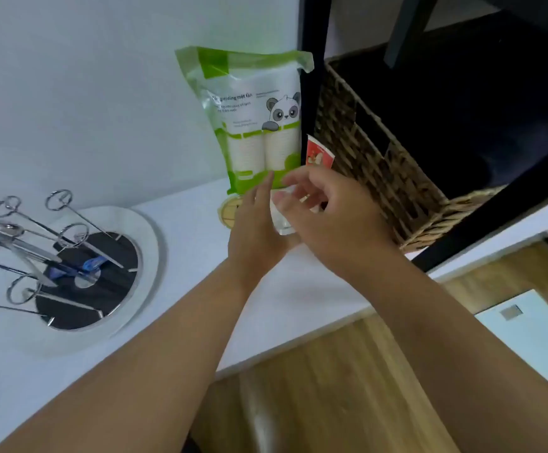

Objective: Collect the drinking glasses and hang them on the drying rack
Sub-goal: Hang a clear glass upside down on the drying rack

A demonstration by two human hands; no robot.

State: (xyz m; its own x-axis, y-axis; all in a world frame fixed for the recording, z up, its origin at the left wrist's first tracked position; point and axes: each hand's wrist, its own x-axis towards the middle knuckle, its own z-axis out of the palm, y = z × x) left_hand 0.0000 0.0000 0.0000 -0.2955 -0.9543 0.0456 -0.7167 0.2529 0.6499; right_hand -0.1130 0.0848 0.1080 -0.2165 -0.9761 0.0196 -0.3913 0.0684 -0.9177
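reaching toward the back of the white counter (299, 299), both hands close in on a clear drinking glass (281, 217) that sits between them, just in front of the green panda bag (253, 125) and beside the wicker basket (380, 165). the left hand (256, 230) has its fingers straight and loose against the glass's left side; the right hand (331, 210) curls over it from the right, fingers bent. whether either hand actually has a grip yet cannot be told, since the glass is blurred and mostly covered.

the glass looks thin, rigid and breakable, probably light and slick, so the wall near the middle seems the safest hold, leaving the rim free for a prong. the drying rack (37, 250) stands well apart at the left, its looped wire arms bare and its left side cut off by the frame. a round wooden disc (230, 210) shows partly behind the left hand; its purpose is unclear. a red card (318, 155) peeks out by the basket.
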